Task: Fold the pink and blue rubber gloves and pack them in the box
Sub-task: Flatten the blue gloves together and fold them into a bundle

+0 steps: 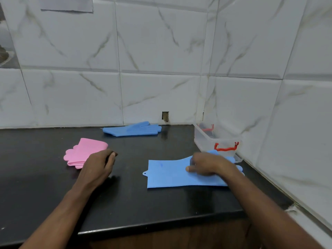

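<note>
A blue rubber glove (167,174) lies flat on the black counter (125,200), cuff to the left and fingers to the right. My right hand (208,164) rests on its palm part, fingers loosely bent, covering most of the glove's fingers. A folded pink glove stack (81,153) lies at the left. My left hand (99,163) sits just in front of the stack, fingers curled, with nothing seen in its grip. A second blue glove (133,129) lies by the back wall. A clear plastic box (213,141) with red latches stands in the right corner.
Marble-patterned tiled walls close the counter at the back and on the right. A small hole (165,116) opens in the wall just above the counter. The counter's front edge (161,221) runs over a wooden cabinet front.
</note>
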Motion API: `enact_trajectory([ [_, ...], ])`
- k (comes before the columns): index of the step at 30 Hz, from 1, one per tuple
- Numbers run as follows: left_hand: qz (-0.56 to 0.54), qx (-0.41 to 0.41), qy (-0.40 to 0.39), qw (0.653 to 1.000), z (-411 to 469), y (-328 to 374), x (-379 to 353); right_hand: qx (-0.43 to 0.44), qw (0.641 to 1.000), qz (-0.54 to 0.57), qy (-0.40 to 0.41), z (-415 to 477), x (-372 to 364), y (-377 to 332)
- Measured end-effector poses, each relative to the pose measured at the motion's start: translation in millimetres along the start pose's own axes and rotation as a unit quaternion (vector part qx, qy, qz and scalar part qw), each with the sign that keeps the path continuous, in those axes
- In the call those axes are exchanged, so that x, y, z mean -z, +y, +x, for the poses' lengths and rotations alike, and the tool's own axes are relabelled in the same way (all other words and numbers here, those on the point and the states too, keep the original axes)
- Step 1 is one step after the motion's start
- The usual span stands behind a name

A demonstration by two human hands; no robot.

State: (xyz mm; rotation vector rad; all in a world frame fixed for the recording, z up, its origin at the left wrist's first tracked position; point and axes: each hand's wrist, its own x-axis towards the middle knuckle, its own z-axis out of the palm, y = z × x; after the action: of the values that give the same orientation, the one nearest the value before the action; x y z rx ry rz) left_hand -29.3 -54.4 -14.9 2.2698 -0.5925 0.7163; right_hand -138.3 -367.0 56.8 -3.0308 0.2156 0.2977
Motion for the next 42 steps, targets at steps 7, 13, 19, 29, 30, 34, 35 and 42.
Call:
enact_trajectory([
  [7, 0.004, -0.011, -0.025, 1.000, 0.3, 2.9, -6.4, -0.013, 0.997, 0.044, 0.065, -7.9, -93.7, -34.6],
  [13, -0.004, -0.022, -0.059, 0.998, 0.0, 8.5, -7.4, 0.060, 0.993, 0.054, 0.084, -0.5, -95.5, -58.3],
  [19, 0.127, 0.022, -0.225, 0.966, 8.9, 44.1, -58.3, 0.117, 0.944, 0.227, 0.210, -12.4, -89.4, -58.2],
  [29, 0.078, 0.110, -0.280, 0.951, 37.3, 93.2, -79.2, -0.275, 0.915, 0.140, 0.259, -28.9, -67.7, 50.9],
  [30, 0.058, 0.107, -0.277, 0.953, 38.8, 96.0, -77.8, -0.281, 0.920, 0.139, 0.236, -26.9, -67.6, 54.8],
  [34, -0.140, 0.112, -0.232, 0.956, 38.9, 93.6, -60.0, -0.212, 0.877, 0.325, 0.282, -23.0, -68.0, 60.6],
  [35, -0.194, 0.114, -0.221, 0.949, 38.1, 92.5, -51.9, -0.184, 0.849, 0.394, 0.301, -23.4, -68.9, 62.8],
  [42, -0.270, 0.048, -0.155, 0.949, 41.9, 86.3, -12.3, -0.036, 0.729, 0.560, 0.392, -27.7, -72.4, 59.5],
])
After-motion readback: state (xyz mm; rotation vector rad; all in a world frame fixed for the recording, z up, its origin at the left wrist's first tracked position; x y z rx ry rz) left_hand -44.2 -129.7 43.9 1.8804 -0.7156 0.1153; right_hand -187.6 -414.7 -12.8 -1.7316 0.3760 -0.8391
